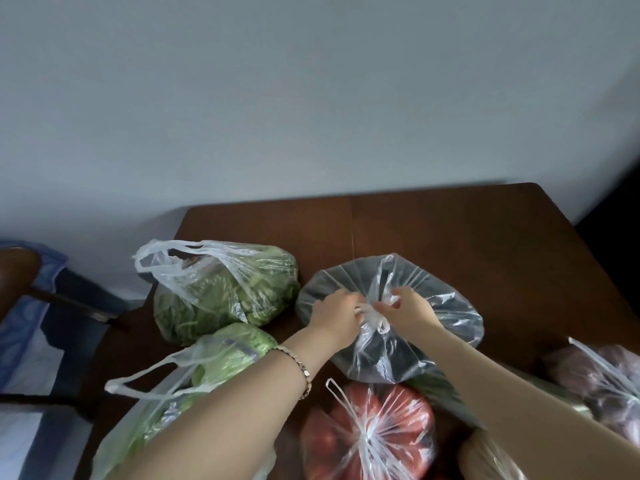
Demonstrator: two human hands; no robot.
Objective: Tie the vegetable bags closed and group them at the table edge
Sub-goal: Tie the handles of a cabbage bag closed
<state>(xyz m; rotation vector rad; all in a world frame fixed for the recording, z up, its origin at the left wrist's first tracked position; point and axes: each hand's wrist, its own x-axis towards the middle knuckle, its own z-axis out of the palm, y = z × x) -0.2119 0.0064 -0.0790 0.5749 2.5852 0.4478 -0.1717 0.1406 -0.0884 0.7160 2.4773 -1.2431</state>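
My left hand [334, 315] and right hand [410, 313] each pinch a twisted handle of the clear bag of dark vegetables [446, 306] mid-table [450, 230], fingers curled on plastic. The tied tomato bag [367, 434] sits nearer, and the untied bag of leafy greens [221, 292] lies to the left.

We see soft, even light all over. The wall [311, 98] in the upper half looks pale blue-grey and flat, with no hard shadows. The brown counter [450, 230] is darker, and the right edge of the frame goes almost black. Small white shines sit on the plastic of the clear bag [436, 306]. The whole picture is a bit fuzzy, and the fingers [400, 293] look smeared. The counter's edges bend near the sides.
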